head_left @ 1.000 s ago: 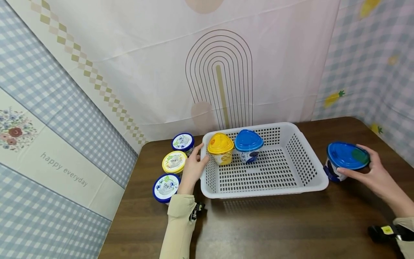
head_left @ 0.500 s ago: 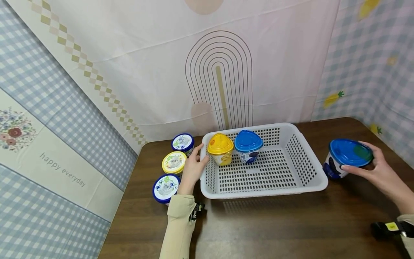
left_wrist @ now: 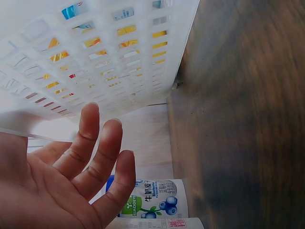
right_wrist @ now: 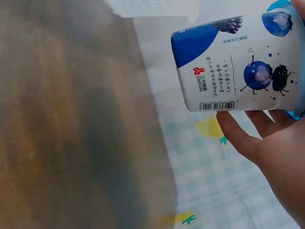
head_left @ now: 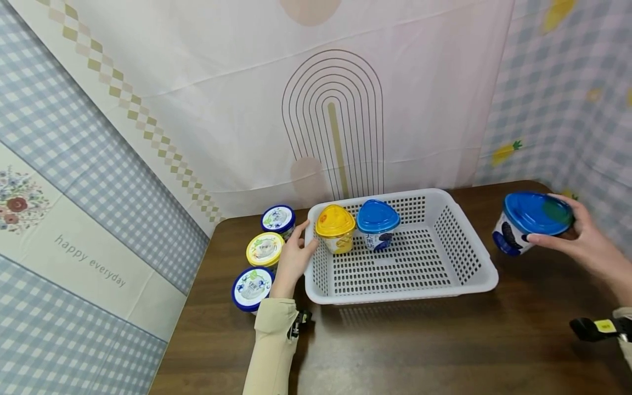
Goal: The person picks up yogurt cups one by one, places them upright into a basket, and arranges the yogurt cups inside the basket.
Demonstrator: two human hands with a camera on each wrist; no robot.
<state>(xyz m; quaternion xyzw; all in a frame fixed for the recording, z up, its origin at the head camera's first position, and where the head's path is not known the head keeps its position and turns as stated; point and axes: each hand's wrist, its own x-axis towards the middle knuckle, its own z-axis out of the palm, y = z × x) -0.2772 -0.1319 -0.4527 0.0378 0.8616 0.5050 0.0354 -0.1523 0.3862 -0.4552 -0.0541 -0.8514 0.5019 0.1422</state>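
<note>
My right hand (head_left: 585, 236) grips a yogurt cup (head_left: 513, 233) with a blue lid, raised off the table right of the basket and tilted. In the right wrist view its white side with printed berries shows on the cup (right_wrist: 233, 67). My left hand (head_left: 293, 260) holds the left rim of a white plastic basket (head_left: 395, 296), thumb over the edge. In the left wrist view several fingers of that hand (left_wrist: 90, 176) hang loosely outside the basket wall (left_wrist: 109, 71). Inside the basket stand a yellow-lidded cup (head_left: 337, 227) and a blue-lidded cup (head_left: 378, 222), side by side.
Left of the basket, three round tubs stand in a row: a blue-rimmed tub (head_left: 278, 218), a yellow-rimmed tub (head_left: 265, 248) and another blue-rimmed tub (head_left: 253, 288). The brown wooden table (head_left: 395, 351) meets a cloth backdrop (head_left: 237, 109) behind.
My right hand has lifted the blue-lidded yogurt cup higher, moving slightly right and away from me. The left hand and basket have stayed in place.
</note>
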